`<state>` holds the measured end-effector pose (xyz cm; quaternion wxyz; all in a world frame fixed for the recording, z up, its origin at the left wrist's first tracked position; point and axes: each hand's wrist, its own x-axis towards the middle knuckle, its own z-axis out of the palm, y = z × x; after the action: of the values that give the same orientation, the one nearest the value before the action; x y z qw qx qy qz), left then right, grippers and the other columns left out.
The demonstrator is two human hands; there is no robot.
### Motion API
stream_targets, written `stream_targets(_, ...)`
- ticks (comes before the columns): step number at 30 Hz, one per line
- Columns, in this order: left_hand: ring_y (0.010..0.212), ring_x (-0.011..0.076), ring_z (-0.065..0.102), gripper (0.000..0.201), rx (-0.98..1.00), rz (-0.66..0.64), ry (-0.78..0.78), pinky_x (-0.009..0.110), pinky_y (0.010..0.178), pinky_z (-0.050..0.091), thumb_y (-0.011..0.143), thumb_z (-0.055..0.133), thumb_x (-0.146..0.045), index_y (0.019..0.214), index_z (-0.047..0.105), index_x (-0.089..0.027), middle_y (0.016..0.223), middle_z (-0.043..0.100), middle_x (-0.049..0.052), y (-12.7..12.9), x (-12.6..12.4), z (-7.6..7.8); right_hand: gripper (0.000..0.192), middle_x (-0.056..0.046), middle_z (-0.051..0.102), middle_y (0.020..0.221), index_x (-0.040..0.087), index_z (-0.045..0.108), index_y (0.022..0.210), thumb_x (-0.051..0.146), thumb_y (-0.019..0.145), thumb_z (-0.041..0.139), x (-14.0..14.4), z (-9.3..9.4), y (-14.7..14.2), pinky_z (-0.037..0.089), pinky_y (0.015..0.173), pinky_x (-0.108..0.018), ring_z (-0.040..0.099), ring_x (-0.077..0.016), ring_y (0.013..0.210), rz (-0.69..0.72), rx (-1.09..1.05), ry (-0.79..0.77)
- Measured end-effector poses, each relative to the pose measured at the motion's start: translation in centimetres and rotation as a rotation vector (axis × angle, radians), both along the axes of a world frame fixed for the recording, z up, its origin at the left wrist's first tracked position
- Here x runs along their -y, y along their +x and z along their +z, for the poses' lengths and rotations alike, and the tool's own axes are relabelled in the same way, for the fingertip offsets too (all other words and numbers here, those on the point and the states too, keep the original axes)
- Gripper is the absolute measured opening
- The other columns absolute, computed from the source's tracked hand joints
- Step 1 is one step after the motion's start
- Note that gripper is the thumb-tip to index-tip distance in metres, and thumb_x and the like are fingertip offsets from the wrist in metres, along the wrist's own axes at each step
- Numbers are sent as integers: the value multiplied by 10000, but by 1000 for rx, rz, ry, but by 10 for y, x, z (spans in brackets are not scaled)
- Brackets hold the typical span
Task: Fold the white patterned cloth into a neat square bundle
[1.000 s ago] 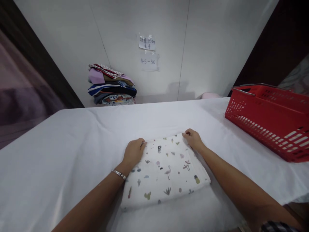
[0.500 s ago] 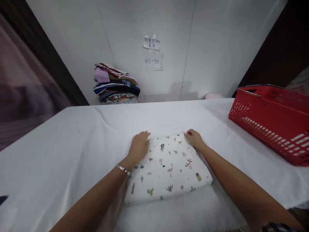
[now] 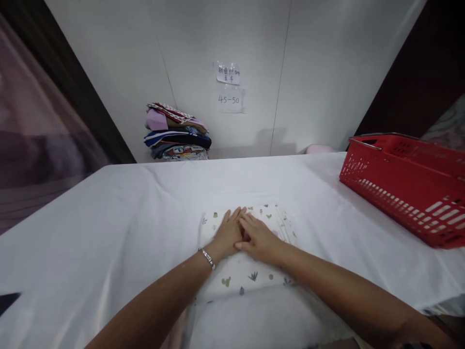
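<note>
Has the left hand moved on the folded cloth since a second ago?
Yes. The left hand slid right from the printed cloth's far-left corner to its middle, beside the right hand.

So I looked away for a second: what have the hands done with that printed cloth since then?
Both hands left the far corners of the folded printed cloth and slid inward. The left hand and right hand now lie flat, side by side and touching, on its middle. Any grip on the corners is gone. The cloth itself, the red basket and the stack of folded fabrics stayed put.
</note>
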<state>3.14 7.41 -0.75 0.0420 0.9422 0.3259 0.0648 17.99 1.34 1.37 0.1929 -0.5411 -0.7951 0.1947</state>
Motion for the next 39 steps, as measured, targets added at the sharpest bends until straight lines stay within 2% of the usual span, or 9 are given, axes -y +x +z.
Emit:
stream_targets(3, 1387, 234, 115, 565, -2, 6, 8, 443, 1117, 84, 882, 366, -358, 1416, 275, -196, 1493, 227, 78, -1, -1, -3, 827, -150, 122, 1508, 98, 175, 1444, 571, 816, 432, 0, -5, -7, 134, 1094, -461, 101, -307, 1381, -30, 64, -54)
stream_targets(9, 1382, 215, 147, 605, 77, 36, 22, 439, 1120, 109, 902, 256, -517, 1412, 268, -191, 1489, 245, 59, 1, 0, -6, 767, -145, 231, 1482, 108, 294, 1410, 633, 851, 292, -17, -16, 41, 64, 1095, -471, 141, -280, 1378, -216, 270, 7)
stream_targets(13, 1380, 214, 157, 645, 76, 83, 40, 433, 1123, 114, 893, 209, -571, 1396, 309, -180, 1484, 259, 54, -2, 0, -3, 774, -136, 260, 1474, 118, 330, 1394, 661, 852, 225, -17, -22, 54, 74, 1096, -451, 176, -271, 1370, -280, 358, 84)
stream_targets(20, 1374, 268, 174, 759, 14, 416, 23, 500, 1106, 102, 844, 196, -664, 1393, 328, -158, 1471, 277, 85, -27, -8, -5, 841, -106, 202, 1497, 129, 266, 1424, 705, 828, 127, -19, -25, 54, 44, 1101, -419, 130, -246, 1383, -271, 379, 40)
stream_targets(28, 1383, 273, 127, 766, -46, 437, -33, 534, 1097, 82, 849, 199, -649, 1417, 269, -140, 1496, 199, 87, -27, -6, 5, 830, -97, 172, 1506, 133, 230, 1434, 696, 831, 141, -21, -26, 56, 26, 1102, -407, 104, -232, 1388, -273, 377, 8)
stream_targets(31, 1389, 267, 94, 760, -36, 348, 15, 519, 1106, 33, 844, 237, -652, 1416, 270, -153, 1503, 173, 91, -23, 7, 9, 789, -106, 203, 1496, 140, 294, 1410, 673, 829, 271, -22, -26, 53, 16, 1105, -417, 119, -239, 1385, -278, 274, 6)
stream_targets(34, 1390, 263, 93, 746, -11, 223, 12, 503, 1111, 38, 842, 228, -662, 1412, 282, -185, 1504, 180, 79, -18, 22, 5, 705, -103, 334, 1447, 160, 431, 1333, 590, 778, 497, -23, -18, 57, 65, 1112, -392, 223, -249, 1357, -322, -15, 17)
stream_targets(36, 1388, 272, 99, 743, -5, 201, -41, 507, 1105, 73, 843, 210, -665, 1413, 280, -194, 1505, 177, 81, -17, 28, 1, 632, -98, 387, 1418, 164, 435, 1328, 531, 814, 473, -21, -11, 67, 193, 1087, -371, 322, -237, 1313, -398, -151, 23)
stream_targets(39, 1390, 275, 84, 750, -3, 204, -87, 503, 1105, 79, 843, 199, -666, 1418, 270, -190, 1510, 153, 81, -17, 30, 0, 547, -119, 464, 1357, 150, 425, 1323, 463, 888, 313, -13, -3, 93, 380, 956, -356, 465, -222, 1200, -599, -260, 62)
